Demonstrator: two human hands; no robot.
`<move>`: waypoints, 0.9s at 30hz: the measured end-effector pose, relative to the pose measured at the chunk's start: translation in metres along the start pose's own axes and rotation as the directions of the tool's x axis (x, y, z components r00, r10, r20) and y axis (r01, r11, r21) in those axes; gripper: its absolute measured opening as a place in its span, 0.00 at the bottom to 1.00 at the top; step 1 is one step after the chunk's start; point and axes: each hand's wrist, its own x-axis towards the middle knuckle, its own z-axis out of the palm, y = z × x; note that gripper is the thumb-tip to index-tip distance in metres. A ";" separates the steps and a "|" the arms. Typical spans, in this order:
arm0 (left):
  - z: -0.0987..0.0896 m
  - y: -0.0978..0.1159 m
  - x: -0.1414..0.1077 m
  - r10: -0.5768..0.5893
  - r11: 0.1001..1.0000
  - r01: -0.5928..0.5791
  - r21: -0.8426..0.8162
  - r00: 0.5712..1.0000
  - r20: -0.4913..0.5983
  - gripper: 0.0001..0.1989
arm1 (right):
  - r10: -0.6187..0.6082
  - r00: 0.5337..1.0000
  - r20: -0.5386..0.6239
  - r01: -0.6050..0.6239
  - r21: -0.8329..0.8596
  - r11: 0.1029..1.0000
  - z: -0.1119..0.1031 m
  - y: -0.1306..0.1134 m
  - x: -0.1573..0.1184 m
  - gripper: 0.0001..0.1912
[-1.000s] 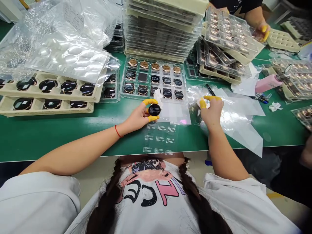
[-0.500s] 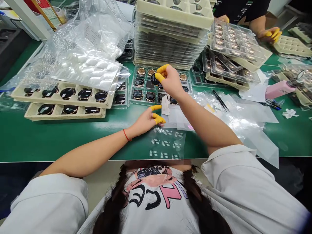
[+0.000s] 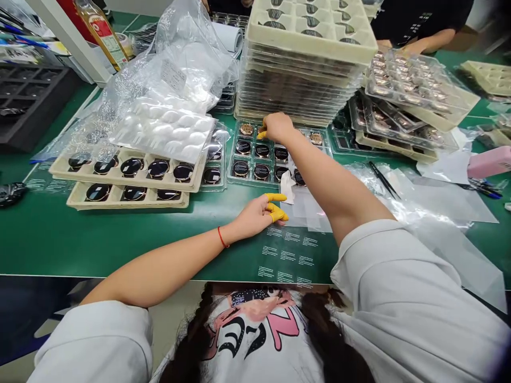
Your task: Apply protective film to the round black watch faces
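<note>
Reaching my right hand (image 3: 277, 127) into the clear tray's (image 3: 230, 176) top row, I can't tell what its fingers (image 3: 262, 135) pinch. My left hand (image 3: 255, 218) rests on printed film (image 3: 287, 255), yellow-capped fingers (image 3: 276, 198) slightly spread. Black-faced discs (image 3: 261, 172) fill most pockets.
</note>
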 end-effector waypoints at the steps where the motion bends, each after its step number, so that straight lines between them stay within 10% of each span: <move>1: -0.001 0.000 0.000 -0.001 1.000 0.001 -0.001 1.000 0.004 0.22 | -0.004 1.000 0.017 0.004 -0.009 1.000 0.002 -0.002 0.005 0.11; 11: 0.000 0.007 -0.001 -0.015 1.000 0.015 0.013 1.000 -0.001 0.21 | 0.086 0.984 -0.157 -0.043 0.260 0.965 -0.003 -0.002 -0.033 0.18; 15: 0.000 0.005 0.001 0.029 1.000 -0.029 -0.009 0.999 -0.033 0.22 | 0.170 0.973 -0.156 -0.027 0.655 0.755 -0.037 -0.004 -0.082 0.11; 22: -0.007 0.001 0.001 0.215 0.971 -0.210 0.115 0.976 -0.028 0.41 | -0.086 0.975 0.206 -0.157 0.905 0.396 -0.052 -0.014 -0.217 0.09; 27: -0.005 -0.001 0.001 0.259 0.926 -0.252 0.281 0.966 0.010 0.34 | -0.095 0.995 0.036 0.033 0.773 0.634 -0.038 -0.026 -0.248 0.06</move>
